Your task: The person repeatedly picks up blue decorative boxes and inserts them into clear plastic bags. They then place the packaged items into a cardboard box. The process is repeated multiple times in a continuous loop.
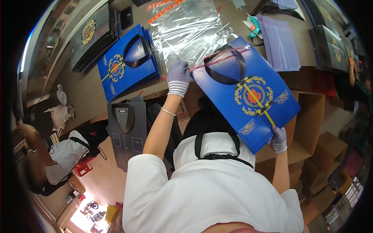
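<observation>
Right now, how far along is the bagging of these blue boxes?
Done: nothing bagged shows. In hand: the left hand pinches the edge of a clear bag at the top corner of a blue box, while the right hand holds its lower edge; the box seems partly sleeved. Left: a stack of blue boxes lies unbagged beside it, and dark boxes wait further left.

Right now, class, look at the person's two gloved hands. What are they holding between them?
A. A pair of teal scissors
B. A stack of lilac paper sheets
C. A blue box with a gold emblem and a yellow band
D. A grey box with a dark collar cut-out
C: the left hand grips the top corner and the right hand the bottom edge of the blue box with a gold emblem, its upper end at the clear plastic bag.
</observation>
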A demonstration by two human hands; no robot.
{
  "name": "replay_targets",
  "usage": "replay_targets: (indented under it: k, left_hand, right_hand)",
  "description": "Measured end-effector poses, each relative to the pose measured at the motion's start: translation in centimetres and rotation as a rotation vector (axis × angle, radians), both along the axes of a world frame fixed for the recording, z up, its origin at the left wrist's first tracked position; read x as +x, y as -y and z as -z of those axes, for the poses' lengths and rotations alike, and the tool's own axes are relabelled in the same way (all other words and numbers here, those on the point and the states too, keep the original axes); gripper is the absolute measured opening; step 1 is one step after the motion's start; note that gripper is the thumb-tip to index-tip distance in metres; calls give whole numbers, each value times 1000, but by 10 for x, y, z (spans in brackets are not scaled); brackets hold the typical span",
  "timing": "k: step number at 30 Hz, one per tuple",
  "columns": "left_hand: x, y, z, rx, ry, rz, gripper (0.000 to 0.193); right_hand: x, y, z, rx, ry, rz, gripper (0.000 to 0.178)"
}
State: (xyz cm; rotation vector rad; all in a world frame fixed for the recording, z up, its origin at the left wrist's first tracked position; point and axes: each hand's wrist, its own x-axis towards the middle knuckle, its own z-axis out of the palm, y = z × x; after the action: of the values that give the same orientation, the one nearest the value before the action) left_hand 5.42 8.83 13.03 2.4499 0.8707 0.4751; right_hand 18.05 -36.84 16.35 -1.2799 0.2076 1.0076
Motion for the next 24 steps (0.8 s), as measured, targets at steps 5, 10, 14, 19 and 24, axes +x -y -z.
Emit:
replay_targets:
  k: [5,10,14,19,24]
  left_hand:
    - [-11,6,12,-122,30,-60,20]
    - [-11,7,24,-273,-9,-142,20]
    - [-10,8,25,-169,17,-130,16]
    - [-4,37,-3,103,22,106,11]
    - [4,59,-17,-284,225,-42,18]
  right_hand:
    - [1,-30,-23,-39,97,69,32]
    - [6,-40,-42,-25,58,-59,32]
    - [6,-19,-20,-58,116,-29,42]
    - [-10,-41,-33,-163,134,76,23]
    - [-21,-48,-20,-161,45,-22,25]
